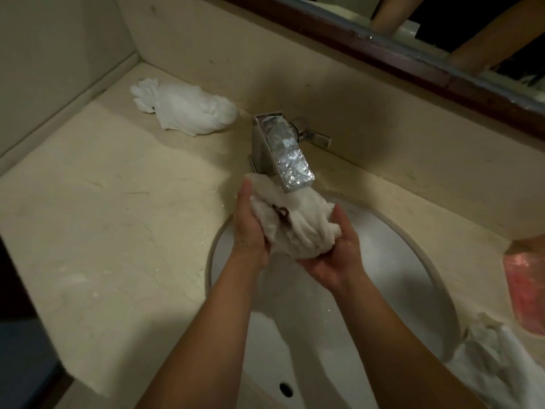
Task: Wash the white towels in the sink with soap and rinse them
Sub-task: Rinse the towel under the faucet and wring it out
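A bunched white towel (pixel 298 222) with a small brown mark is held over the white sink (pixel 418 278), right under the chrome faucet (pixel 283 152), whose open spout carries running water. My left hand (pixel 249 228) grips the towel's left side. My right hand (pixel 339 255) cups and holds it from below on the right. A second white towel (pixel 185 109) lies crumpled on the beige counter (pixel 103 216) at the back left. A third white towel (pixel 498 358) lies at the sink's right rim.
A pink soap packet (pixel 525 290) sits on the counter at the far right. The faucet lever (pixel 315 137) sticks out toward the wall. A dark-framed mirror (pixel 413 63) runs along the back wall. The counter's front edge drops off at the lower left.
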A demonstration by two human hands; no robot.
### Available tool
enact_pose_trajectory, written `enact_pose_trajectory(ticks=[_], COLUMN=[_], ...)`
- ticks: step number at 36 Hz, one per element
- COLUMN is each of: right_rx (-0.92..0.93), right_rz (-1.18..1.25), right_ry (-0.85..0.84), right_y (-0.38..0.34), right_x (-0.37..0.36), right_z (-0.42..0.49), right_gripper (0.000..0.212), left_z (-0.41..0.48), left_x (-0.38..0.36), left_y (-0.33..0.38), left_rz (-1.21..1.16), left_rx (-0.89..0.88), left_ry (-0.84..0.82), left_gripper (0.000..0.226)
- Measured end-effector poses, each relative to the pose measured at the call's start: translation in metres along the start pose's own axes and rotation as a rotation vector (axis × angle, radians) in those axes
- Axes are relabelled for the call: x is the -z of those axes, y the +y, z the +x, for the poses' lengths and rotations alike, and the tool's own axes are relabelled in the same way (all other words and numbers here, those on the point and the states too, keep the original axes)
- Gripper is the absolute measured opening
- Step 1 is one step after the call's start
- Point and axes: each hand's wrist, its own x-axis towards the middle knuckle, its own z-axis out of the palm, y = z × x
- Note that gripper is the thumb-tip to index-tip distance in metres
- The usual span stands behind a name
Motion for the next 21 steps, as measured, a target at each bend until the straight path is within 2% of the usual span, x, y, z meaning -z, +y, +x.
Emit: enact_pose_trajectory(ticks=[3, 6, 9, 13, 16, 17, 19, 21], right_rx=[0.158, 0.187, 0.212, 0.234, 0.235, 0.212, 0.136, 0.022], right_rz=[-0.031, -0.019, -0.071, -0.078, -0.190, -0.251, -0.353, -0.346], right_ry=[-0.012, -0.046, 0.041, 0.006, 0.037, 0.050, 0.040, 0.051], right_y=[-0.011, -0.020, -0.026, -0.033, -0.033, -0.032, -0.028, -0.026], right_x=[0.004, 0.004, -0.005, -0.009, -0.011, -0.008, -0.002, 0.004], right_z=[0.005, 0.004, 0.000, -0.002, -0.006, -0.006, -0.002, 0.000], right_gripper=[0.074, 0.070, 0.056, 0.061, 0.053, 0.052, 0.063, 0.074], left_z=[0.001, -0.001, 0.003, 0.008, 0.005, 0.006, 0.007, 0.006], left_x=[0.000, -0.006, -0.007, -0.001, 0.002, 0.005, 0.010, 0.008], left_y=[-0.004, -0.003, -0.007, -0.012, -0.015, -0.016, -0.017, -0.016], left_rz=[0.035, 0.065, 0.115, -0.011, -0.159, -0.199, -0.213, -0.213], left_rx=[0.048, 0.092, 0.170, 0.229, 0.201, 0.203, 0.195, 0.158], left_ry=[0.058, 0.081, 0.098, 0.019, 0.003, -0.013, -0.010, 0.065], left_gripper=[0.081, 0.100, 0.122, 0.114, 0.067, 0.063, 0.071, 0.089])
